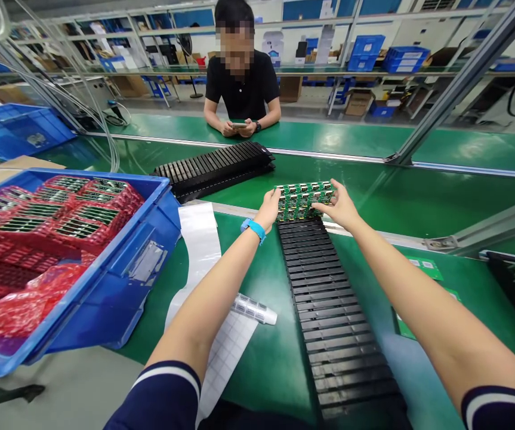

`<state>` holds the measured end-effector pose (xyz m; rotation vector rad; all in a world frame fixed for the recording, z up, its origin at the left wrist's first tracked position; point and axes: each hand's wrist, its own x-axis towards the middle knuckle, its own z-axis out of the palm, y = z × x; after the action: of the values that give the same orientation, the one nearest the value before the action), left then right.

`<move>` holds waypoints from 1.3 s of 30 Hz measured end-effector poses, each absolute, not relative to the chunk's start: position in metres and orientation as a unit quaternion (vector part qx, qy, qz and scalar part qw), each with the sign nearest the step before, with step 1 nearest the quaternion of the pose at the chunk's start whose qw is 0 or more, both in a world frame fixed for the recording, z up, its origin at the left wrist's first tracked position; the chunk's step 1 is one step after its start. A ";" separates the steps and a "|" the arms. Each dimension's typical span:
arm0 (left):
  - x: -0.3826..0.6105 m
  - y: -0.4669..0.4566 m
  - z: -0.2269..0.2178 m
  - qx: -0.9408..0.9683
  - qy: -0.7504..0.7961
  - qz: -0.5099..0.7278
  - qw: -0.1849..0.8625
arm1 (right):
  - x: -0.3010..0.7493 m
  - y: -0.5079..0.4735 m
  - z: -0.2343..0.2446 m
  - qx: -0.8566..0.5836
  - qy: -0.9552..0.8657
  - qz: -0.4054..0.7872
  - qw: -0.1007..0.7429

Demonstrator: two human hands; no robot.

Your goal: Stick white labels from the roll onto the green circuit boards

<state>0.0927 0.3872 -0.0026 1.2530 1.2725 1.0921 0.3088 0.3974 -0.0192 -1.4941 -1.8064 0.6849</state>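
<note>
At the far end of the black slotted rack (329,298): green circuit-board panel (304,202), held up on edge, lower edge right by the slots; whether seated in one, cannot tell.
Left grip (270,209): clamped on the panel's left end; blue wristband (256,230) just behind.
Right grip (341,206): clamped at the right end, thumb on the front face, fingers at the upper corner.
Panel's long axis: left to right between the grips, across the rack's length, roughly in line with its slots; neither grip nearer.
Green counter (284,352): white label sheet (201,239) left of the rack.
Blue bin (114,295), far left: red-wrapped boards (82,221).
Opposite: co-worker (241,89) with a phone (239,125).
</note>
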 end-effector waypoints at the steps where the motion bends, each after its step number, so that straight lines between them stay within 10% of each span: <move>1: 0.091 0.388 0.000 0.506 0.532 0.449 0.509 | 0.308 0.397 -0.016 -0.573 -0.695 0.255 0.351; 14: 0.073 0.400 0.031 0.440 0.484 0.378 0.655 | 0.290 0.385 0.025 -0.450 -0.855 -0.149 0.209; 32: 0.067 0.400 0.019 0.437 0.530 0.388 0.614 | 0.326 0.413 0.057 -0.492 -0.790 0.213 0.298; 39: 0.068 0.395 0.012 0.485 0.505 0.405 0.588 | 0.310 0.416 0.028 -0.525 -0.790 0.137 0.285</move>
<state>0.0685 0.3953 0.0121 1.1301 1.1779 0.9438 0.3098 0.4161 0.0278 -1.4032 -2.1132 0.3652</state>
